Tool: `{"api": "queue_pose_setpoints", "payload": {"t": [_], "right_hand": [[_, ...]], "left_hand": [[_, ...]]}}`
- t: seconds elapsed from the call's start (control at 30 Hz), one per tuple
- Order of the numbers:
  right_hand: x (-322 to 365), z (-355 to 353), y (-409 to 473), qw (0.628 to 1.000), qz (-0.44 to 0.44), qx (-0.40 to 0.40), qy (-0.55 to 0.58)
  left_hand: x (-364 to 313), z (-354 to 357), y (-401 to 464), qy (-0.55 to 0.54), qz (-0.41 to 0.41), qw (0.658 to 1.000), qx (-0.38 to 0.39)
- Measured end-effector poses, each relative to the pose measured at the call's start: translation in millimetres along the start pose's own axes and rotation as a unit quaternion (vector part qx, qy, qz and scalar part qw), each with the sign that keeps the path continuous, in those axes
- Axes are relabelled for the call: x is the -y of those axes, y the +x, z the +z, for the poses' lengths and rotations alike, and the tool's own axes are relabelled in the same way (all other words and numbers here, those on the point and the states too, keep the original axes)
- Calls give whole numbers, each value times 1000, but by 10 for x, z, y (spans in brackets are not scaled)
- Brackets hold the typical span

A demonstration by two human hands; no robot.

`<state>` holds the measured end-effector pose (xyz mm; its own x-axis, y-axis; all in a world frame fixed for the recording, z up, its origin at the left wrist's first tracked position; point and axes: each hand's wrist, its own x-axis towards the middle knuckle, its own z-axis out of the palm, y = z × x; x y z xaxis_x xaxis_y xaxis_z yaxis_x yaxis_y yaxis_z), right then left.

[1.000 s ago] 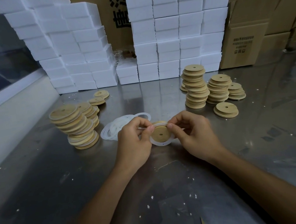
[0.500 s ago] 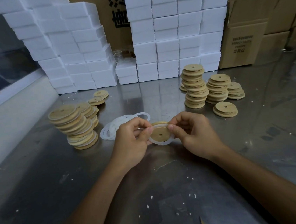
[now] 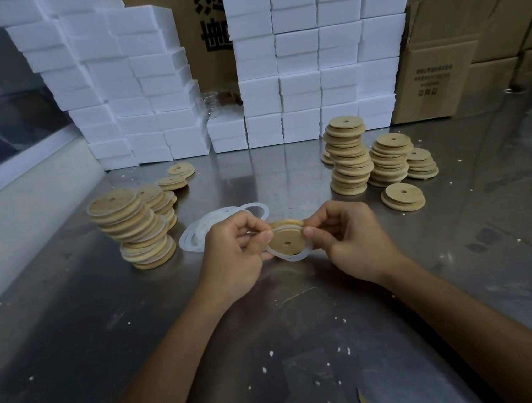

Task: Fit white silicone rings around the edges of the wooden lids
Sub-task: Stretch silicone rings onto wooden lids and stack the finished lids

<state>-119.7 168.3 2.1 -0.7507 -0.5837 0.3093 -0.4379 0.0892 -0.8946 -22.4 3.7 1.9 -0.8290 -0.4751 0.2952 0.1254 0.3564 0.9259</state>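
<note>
Two bare hands meet above the middle of a metal table (image 3: 302,312). The left hand (image 3: 234,257) and right hand (image 3: 354,241) pinch opposite edges of one round wooden lid (image 3: 286,240), thumbs and fingertips curled on a white silicone ring (image 3: 292,257) that hangs loose below the lid's near edge. A pile of loose rings (image 3: 208,227) lies just behind the left hand. Leaning ringed lids (image 3: 132,225) stand to the left; bare lid stacks (image 3: 371,157) stand to the far right. White foam boxes (image 3: 309,65) and cardboard cartons (image 3: 440,61) line the far edge.
</note>
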Motion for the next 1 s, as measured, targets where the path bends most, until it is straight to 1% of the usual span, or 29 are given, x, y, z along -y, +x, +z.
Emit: {"api": "queue_pose_setpoints", "payload": {"t": [0.17,0.3,0.43,0.53,0.63,0.73,0.87,0.93,1.0], "right_hand": [[-30,25,5,1000,4,-12,-1],[-80,44,0,1000,20,-7,-4],[-91,49,4,1000,16,-15,-14],[-74,40,-4,999,-8,-28,-32],[-56,36,-12,998,-25,-39,-42],[-40,46,-32,995,-64,-47,-66],[-27,85,-46,986,-128,-32,-107],[-38,99,-39,984,-135,-33,-107],[-58,101,-26,988,-117,-36,-94]], "left_hand": [[0,-56,17,-14,-23,1000,5],[17,-95,21,-39,-42,998,3],[41,-118,23,-6,-20,1000,1],[68,-112,18,76,0,997,7],[76,-64,-14,147,47,988,3],[68,-19,-37,153,93,984,-19],[29,22,-53,149,133,979,-26],[13,37,-50,149,129,980,-30],[17,41,-35,129,99,986,-38]]}}
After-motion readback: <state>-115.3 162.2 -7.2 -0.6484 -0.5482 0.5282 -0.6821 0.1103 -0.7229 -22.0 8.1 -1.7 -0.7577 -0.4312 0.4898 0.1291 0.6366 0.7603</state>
